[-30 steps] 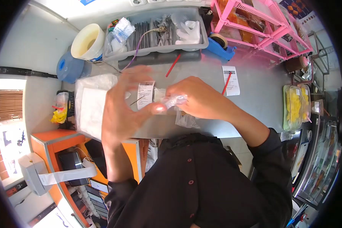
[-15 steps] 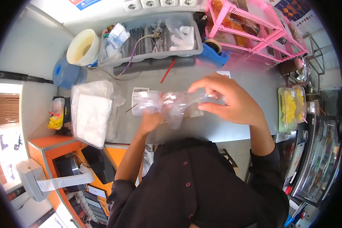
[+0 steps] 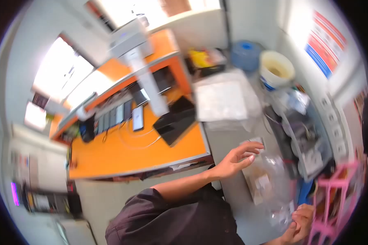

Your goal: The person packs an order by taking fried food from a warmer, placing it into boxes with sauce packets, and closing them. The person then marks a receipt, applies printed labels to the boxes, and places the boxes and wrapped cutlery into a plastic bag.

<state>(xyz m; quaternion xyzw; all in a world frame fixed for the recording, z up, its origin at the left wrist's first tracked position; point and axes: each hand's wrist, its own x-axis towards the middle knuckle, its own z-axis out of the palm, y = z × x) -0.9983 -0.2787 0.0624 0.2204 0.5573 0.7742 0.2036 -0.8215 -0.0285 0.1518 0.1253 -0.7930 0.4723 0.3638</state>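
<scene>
My left hand (image 3: 235, 161) is over the metal counter (image 3: 229, 141) with its fingers apart and nothing in them. Beside its fingertips lies a clear plastic bag (image 3: 278, 175), with a light brown packet (image 3: 262, 183) in or under it; blur hides which. Near the bag's lower end, my right hand (image 3: 300, 222) has its fingers curled, with a gap between them and the thumb. Part of a printed slip (image 3: 257, 142) shows just behind my left fingers.
White sheets in plastic (image 3: 221, 100) lie on the counter by an orange desk (image 3: 110, 161) holding a tablet (image 3: 176, 120) and phones. A cream bucket (image 3: 276, 69), blue jug (image 3: 245, 55), grey utensil bin (image 3: 306, 139) and pink rack (image 3: 335, 183) stand along the wall side.
The view has swung left towards the orange desk. My left hand has let go of the clear plastic, which now lies spread over the counter between my hands.
</scene>
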